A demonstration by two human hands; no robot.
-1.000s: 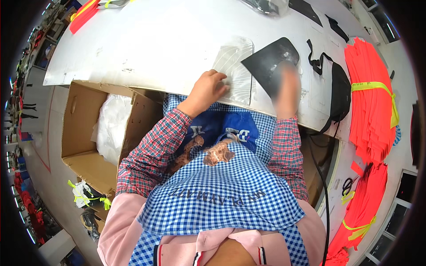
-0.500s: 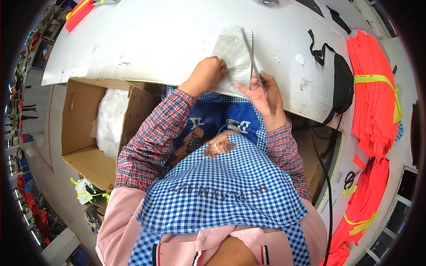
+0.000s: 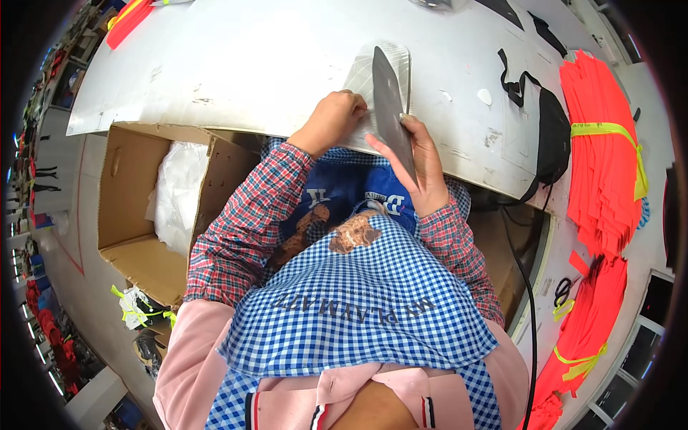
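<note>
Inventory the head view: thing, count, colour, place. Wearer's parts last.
Table: 1, white, ahead
Dark panel: 1, grey, over table's near edge
Lined sheet: at least 1, pale grey, behind panel
Strapped bag: 1, black, table's right
Banded bundles: 3, orange-red, two right, one top left
Scissors: 1, black-handled, lower right
Cardboard box: 1, brown, left
Plastic wad: 1, white, in box
Cable: 1, black, lower right
Distant shop items: too small to count
Apron: 1, blue-white, on wearer
Sleeves: 2, plaid, forearms
Left hand: 1, bare, by sheet
Right hand: 1, bare, holding panel
</note>
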